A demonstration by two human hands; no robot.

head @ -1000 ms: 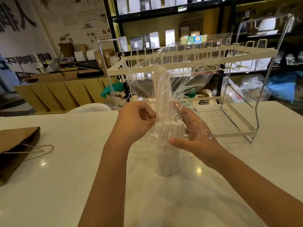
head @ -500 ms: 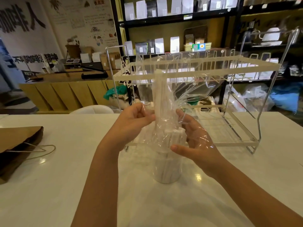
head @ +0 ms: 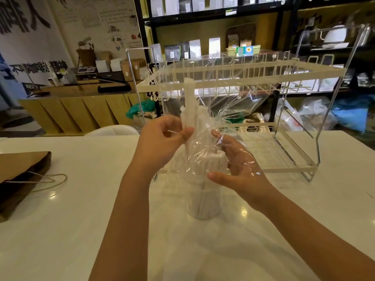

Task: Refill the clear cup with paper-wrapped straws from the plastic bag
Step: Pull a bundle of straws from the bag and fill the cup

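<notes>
Clear cup [head: 204, 203] part-filled; more paper-wrapped straws [head: 190, 102] remain in plastic bag [head: 233, 94], pinched by left hand [head: 166, 138]; right hand [head: 239, 165], fingers straight, steadies bag.

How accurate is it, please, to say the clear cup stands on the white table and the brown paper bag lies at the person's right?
Not quite: the head view shows the brown paper bag at the person's left; the clear cup does stand on the white table.

My forearms reach forward and converge. My left hand [head: 162, 142] pinches, fingers curled to the thumb; my right hand [head: 237, 165] is spread, thumb outstretched.
</notes>
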